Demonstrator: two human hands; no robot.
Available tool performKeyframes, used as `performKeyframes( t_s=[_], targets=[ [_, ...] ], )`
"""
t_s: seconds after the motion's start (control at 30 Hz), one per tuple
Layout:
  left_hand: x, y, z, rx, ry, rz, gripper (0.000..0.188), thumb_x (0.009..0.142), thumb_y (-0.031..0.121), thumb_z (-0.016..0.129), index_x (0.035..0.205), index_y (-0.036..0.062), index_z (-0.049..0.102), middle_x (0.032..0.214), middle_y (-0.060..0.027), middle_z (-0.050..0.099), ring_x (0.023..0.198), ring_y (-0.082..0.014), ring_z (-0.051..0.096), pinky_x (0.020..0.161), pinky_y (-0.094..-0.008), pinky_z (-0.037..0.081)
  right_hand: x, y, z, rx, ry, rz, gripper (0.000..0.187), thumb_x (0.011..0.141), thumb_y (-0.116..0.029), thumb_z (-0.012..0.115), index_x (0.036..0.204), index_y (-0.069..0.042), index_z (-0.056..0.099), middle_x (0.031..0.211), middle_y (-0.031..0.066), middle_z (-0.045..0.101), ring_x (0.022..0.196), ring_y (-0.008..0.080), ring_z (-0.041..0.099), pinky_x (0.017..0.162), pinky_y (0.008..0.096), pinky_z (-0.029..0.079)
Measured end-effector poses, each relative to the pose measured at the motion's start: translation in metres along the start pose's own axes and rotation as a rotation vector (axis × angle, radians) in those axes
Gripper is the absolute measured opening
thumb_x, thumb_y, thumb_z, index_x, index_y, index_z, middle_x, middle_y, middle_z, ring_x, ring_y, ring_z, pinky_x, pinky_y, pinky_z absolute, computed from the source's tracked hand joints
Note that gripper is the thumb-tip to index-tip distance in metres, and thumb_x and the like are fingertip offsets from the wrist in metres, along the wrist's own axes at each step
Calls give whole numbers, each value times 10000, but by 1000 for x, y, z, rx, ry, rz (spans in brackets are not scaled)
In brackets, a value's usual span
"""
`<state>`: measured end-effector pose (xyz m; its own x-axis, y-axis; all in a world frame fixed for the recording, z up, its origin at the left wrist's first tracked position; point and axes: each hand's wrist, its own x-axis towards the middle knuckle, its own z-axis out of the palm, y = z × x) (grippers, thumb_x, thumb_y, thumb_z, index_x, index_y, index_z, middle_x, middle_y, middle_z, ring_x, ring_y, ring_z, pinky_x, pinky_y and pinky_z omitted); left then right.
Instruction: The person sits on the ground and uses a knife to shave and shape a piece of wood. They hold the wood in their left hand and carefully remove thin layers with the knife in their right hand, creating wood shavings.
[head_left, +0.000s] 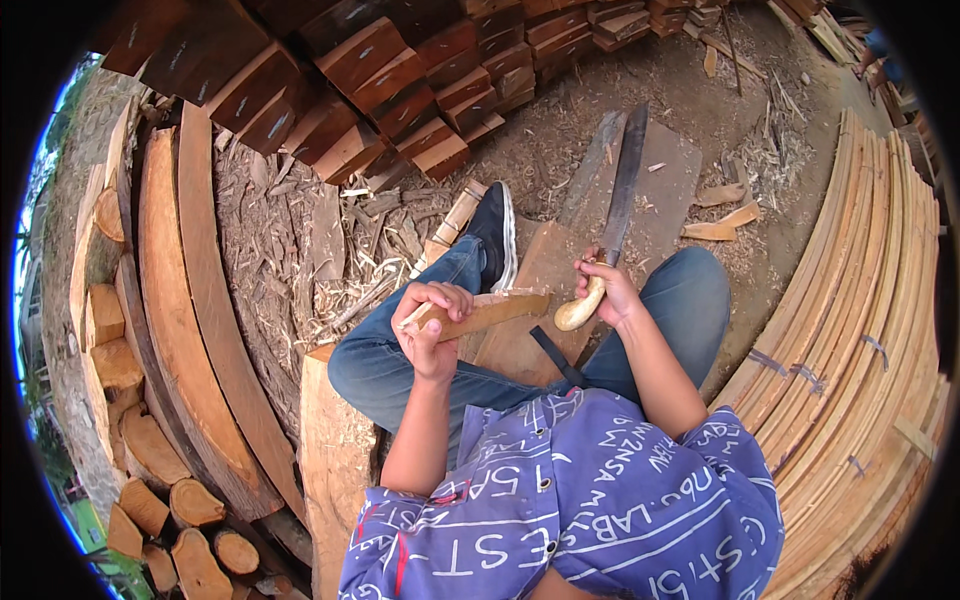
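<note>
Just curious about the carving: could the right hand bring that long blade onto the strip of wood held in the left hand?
Probably yes: the right hand grips the machete close beside the wood strip, with nothing between them.

Single head-worn fisheye view, looking steeply down from close above the seated person's lap (520, 330); ground (560, 130) toward 12 o'clock, shirt (580, 500) at 6 o'clock, edges bending near the rim.
</note>
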<state>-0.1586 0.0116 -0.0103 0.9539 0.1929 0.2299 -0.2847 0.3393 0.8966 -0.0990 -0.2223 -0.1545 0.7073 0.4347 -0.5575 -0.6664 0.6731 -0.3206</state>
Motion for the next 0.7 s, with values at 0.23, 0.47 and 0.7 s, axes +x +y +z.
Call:
performKeyframes(
  t_s=[0.23,0.47,0.7],
  targets=[
    [-14,-4,17,105,-99,81,189,822,139,593,734,6,492,622,-77,475,544,-173,421,531,-335,377,-22,20,-22,670,-87,177,213,943,-197,553,766,-113,469,591,-57,410,451,28,354,452,191,348],
    [-23,-4,40,200,-164,150,200,801,125,594,702,21,455,600,-76,461,509,-183,410,495,-346,359,-50,45,-9,-8,52,301,235,904,-203,616,785,-113,433,519,-47,362,397,76,357,400,246,321],
    [-28,-9,45,206,41,114,256,809,192,599,728,121,367,628,-7,345,552,-133,342,558,-302,288,-53,58,0,-1047,188,-231,314,777,-188,694,631,2,492,538,85,486,509,179,485,522,378,391]
  ],
)
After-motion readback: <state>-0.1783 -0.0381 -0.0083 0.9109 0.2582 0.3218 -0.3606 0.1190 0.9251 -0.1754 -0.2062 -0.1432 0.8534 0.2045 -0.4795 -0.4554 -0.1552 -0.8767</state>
